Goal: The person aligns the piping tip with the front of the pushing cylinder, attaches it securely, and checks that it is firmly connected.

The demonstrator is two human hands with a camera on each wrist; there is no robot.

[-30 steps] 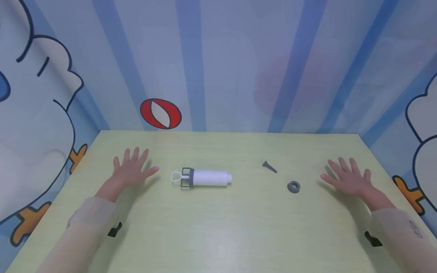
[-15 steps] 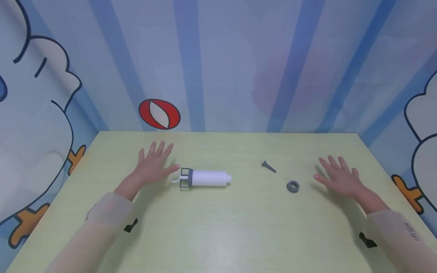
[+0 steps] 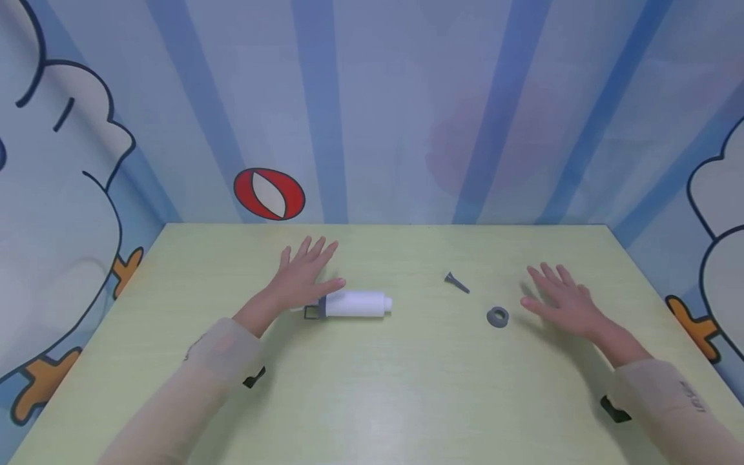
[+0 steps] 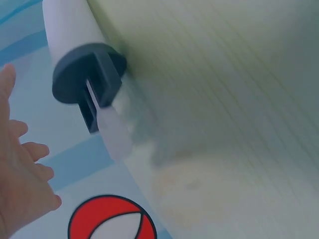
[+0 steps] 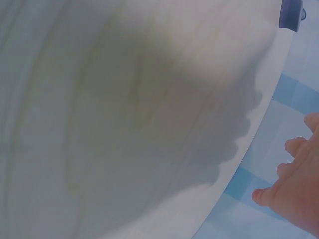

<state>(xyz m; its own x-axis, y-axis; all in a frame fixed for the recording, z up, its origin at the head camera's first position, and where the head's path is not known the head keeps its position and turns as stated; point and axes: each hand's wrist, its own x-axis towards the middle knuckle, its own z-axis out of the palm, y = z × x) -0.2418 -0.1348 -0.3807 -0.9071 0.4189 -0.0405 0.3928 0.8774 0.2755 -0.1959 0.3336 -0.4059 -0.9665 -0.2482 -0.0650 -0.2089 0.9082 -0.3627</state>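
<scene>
My left hand (image 3: pixel 302 278), fingers spread, is over the handle end of a white syringe-like tube (image 3: pixel 360 303) with a dark grey collar. It hides part of the collar and the pull ring. In the left wrist view, that hand (image 4: pixel 20 174) shows beside the tube (image 4: pixel 72 30), holding nothing. To the right, my right hand (image 3: pixel 564 307) hovers with straight fingers, just right of a small grey flanged ring (image 3: pixel 491 319). The right wrist view shows its fingers (image 5: pixel 286 196) apart from the grey ring (image 5: pixel 289 15). Behind that ring lies a thin grey tapered nozzle-like piece (image 3: pixel 459 284).
Everything lies on a pale wooden table (image 3: pixel 372 400). A blue striped backdrop (image 3: pixel 395 116) with printed cartoon figures rises along the back and both sides. A red and white oval (image 3: pixel 269 194) is printed on it behind the left hand.
My left hand has moved right, from beside the syringe-like tube to over its handle end. My right hand has shifted left, closer to the grey ring. The pieces stay where they lay.
</scene>
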